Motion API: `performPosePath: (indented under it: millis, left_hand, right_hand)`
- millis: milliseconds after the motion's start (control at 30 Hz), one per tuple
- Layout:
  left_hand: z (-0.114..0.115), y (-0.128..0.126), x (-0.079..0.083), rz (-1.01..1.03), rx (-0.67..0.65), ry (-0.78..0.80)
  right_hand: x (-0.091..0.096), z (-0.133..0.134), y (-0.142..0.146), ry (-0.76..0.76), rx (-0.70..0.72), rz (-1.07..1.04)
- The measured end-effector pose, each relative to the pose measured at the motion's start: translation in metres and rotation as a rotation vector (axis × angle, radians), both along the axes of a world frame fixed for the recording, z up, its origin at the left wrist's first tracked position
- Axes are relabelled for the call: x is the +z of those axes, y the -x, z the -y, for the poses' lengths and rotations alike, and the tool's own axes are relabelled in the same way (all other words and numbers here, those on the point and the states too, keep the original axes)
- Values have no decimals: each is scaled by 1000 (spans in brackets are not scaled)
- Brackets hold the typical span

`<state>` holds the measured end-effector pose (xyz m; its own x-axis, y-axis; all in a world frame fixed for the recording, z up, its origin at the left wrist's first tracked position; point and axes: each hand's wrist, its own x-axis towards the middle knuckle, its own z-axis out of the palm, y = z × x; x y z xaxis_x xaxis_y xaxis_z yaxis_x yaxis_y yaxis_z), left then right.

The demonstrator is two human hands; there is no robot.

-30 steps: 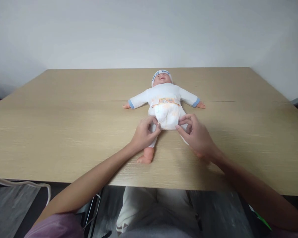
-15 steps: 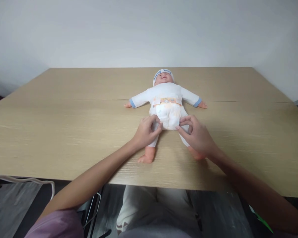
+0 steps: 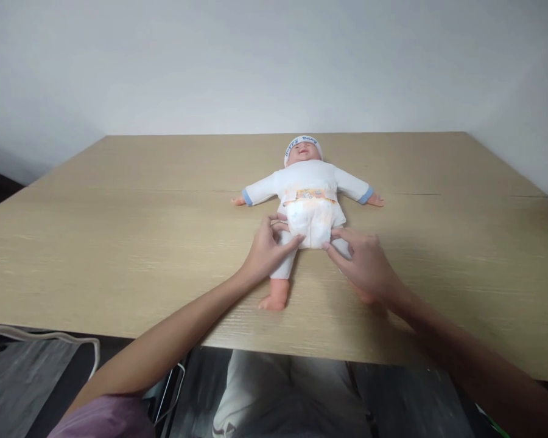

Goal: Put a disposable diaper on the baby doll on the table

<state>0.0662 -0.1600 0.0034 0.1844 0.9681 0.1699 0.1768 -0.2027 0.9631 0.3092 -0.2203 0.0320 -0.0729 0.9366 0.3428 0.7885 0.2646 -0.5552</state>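
A baby doll (image 3: 304,176) in a white outfit with blue cuffs lies on its back, arms spread and feet toward me. Around its hips is a white diaper (image 3: 311,219) with an orange printed band across the waist. My left hand (image 3: 270,246) rests at the diaper's left leg edge, thumb on the edge and fingers spread apart over the doll's thigh. At the opposite leg edge, my right hand (image 3: 364,258) pinches the diaper between thumb and index finger. That hand covers much of the doll's leg on the right.
The doll lies on a wooden table (image 3: 141,243) that reaches back to a pale wall (image 3: 274,67). A white cable (image 3: 50,333) hangs below the table's front edge at left. My legs (image 3: 283,389) are under the table.
My left fingers have spread away from the thumb, which was near them at the diaper's edge. My right hand stays at its leg edge. The whole view has shifted slightly.
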Motion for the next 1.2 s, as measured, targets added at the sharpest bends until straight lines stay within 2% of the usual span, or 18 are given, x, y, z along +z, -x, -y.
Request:
performPosePath:
  millis: [200,333,467,567,667,800,900,1200]
  left_hand:
    - [-1,3,15,-70,-102,40]
    - [-5,8,27,60,-221,228]
    - [-10,13,27,177,-305,362]
    - [-11,14,24,167,-300,333]
    - [-10,14,22,71,-281,227]
    - [-8,13,24,-40,-304,149]
    - [-8,12,26,-48,-305,137]
    - [-16,20,27,227,-386,415]
  right_hand:
    - [1,-1,4,32,34,-45]
    - [8,2,5,108,-22,-163]
    - [12,5,4,202,-64,-249]
    - [11,6,1,259,-71,-276]
    - [9,5,-1,287,-60,-290]
    - [6,4,1,234,-7,-270]
    - [4,4,4,196,3,-216]
    - [11,3,-3,312,-14,-327]
